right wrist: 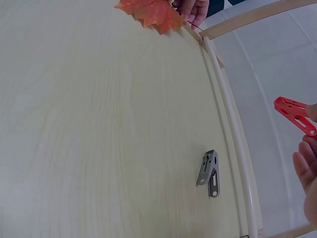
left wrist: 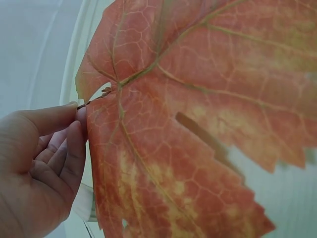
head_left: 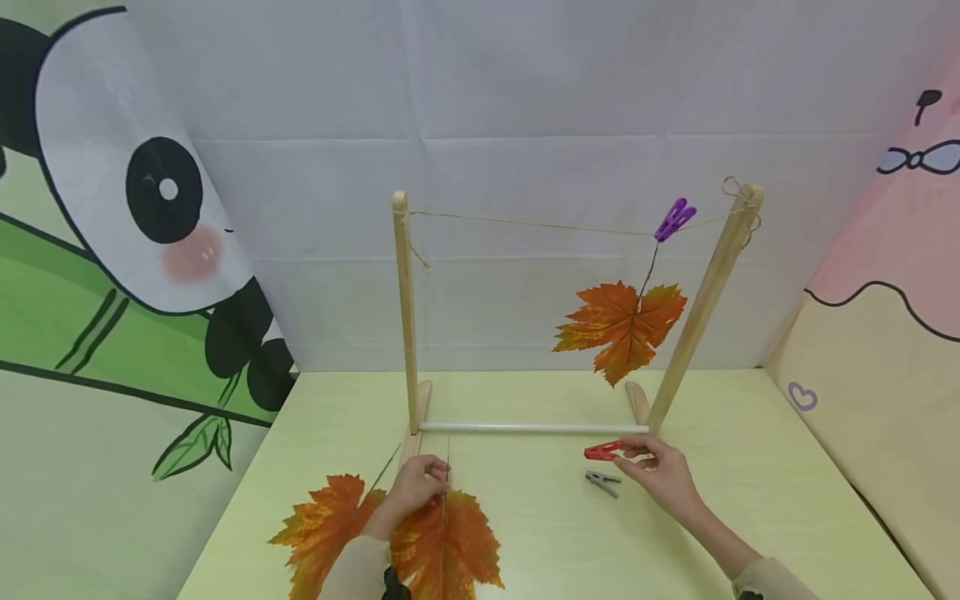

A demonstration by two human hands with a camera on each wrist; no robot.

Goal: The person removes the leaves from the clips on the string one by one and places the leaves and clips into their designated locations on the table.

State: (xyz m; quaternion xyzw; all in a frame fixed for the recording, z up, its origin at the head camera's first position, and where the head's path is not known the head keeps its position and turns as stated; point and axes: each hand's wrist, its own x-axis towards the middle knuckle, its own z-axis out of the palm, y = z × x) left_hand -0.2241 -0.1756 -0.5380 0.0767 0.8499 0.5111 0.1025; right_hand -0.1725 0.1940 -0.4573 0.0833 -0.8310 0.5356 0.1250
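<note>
My left hand [head_left: 422,483] pinches the thin stem of an orange artificial maple leaf [head_left: 450,546]; in the left wrist view the leaf [left wrist: 163,114] fills much of the picture beside the thumb and fingers. My right hand [head_left: 663,477] holds a red clothespin [head_left: 602,451] between thumb and fingers, above the table at the right. Just below it a grey clothespin [head_left: 602,482] lies on the table. Another orange leaf [head_left: 330,529] lies left of the left hand. A purple clothespin [head_left: 675,219] on the string [head_left: 525,222] holds a third leaf [head_left: 626,325] by its stem.
The string runs between two upright wooden posts, the left post [head_left: 406,317] and the right post [head_left: 705,308]. A white rod [head_left: 532,428] joins them low down. Behind the pale table [head_left: 540,517] hangs a white cloth [head_left: 487,100]; printed cloths stand at both sides.
</note>
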